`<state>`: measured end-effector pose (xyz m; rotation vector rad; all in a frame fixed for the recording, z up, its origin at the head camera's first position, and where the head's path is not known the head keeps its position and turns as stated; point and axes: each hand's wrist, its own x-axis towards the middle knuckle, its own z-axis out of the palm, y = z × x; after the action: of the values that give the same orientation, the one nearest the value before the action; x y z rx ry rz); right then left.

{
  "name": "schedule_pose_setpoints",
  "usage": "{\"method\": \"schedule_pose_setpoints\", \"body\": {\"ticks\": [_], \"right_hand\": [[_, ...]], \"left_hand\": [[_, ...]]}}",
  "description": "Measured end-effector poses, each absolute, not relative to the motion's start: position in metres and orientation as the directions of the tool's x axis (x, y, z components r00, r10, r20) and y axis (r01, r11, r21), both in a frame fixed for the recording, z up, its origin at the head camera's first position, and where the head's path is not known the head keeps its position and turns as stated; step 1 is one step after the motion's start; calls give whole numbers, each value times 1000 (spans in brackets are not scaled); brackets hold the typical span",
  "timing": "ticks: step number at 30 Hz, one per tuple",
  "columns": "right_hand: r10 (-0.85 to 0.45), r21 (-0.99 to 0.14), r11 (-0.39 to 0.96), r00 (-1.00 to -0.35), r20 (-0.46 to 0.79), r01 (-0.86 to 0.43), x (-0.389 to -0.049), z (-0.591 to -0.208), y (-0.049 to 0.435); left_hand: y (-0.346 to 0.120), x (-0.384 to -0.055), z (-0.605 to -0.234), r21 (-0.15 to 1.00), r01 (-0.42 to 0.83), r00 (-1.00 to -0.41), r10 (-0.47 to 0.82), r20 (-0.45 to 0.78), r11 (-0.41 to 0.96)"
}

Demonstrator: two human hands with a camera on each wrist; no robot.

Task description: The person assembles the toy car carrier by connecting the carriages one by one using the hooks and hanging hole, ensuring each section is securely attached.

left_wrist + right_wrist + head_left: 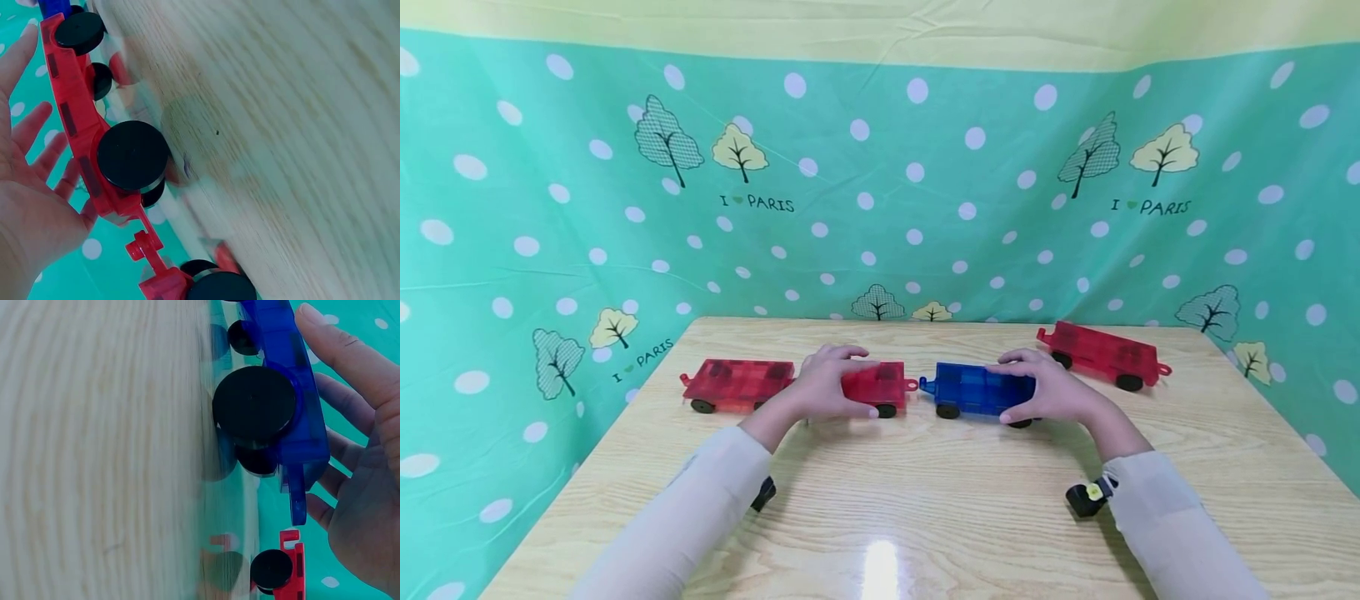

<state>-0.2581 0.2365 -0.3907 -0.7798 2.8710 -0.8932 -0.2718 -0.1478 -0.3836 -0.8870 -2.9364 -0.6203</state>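
In the head view, my left hand arches over a red toy train car, thumb on the near side and fingers toward the far side. The left wrist view shows its fingers spread beside the red body, with a slight gap at the thumb. Around a blue toy train car, my right hand has its thumb at the near edge and fingers behind. The right wrist view shows that thumb tip against the blue body. Both cars stand on their wheels, the red loop coupling close to the blue hook.
Another red car stands left of the left hand, by the first red car's rear end. A third red car sits angled at the back right of the wooden table. Behind hangs a green dotted cloth.
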Motion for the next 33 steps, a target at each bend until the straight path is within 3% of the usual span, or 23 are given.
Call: {"method": "schedule_pose_setpoints", "body": {"ticks": [16, 33], "right_hand": [[-467, -566, 711, -882, 62, -417, -261, -393, 244], [-453, -592, 708, -891, 38, -385, -263, -393, 247]], "left_hand": [[-133, -280, -383, 313, 483, -867, 497, 36, 818], [-132, -287, -383, 396, 479, -863, 502, 49, 784]]}}
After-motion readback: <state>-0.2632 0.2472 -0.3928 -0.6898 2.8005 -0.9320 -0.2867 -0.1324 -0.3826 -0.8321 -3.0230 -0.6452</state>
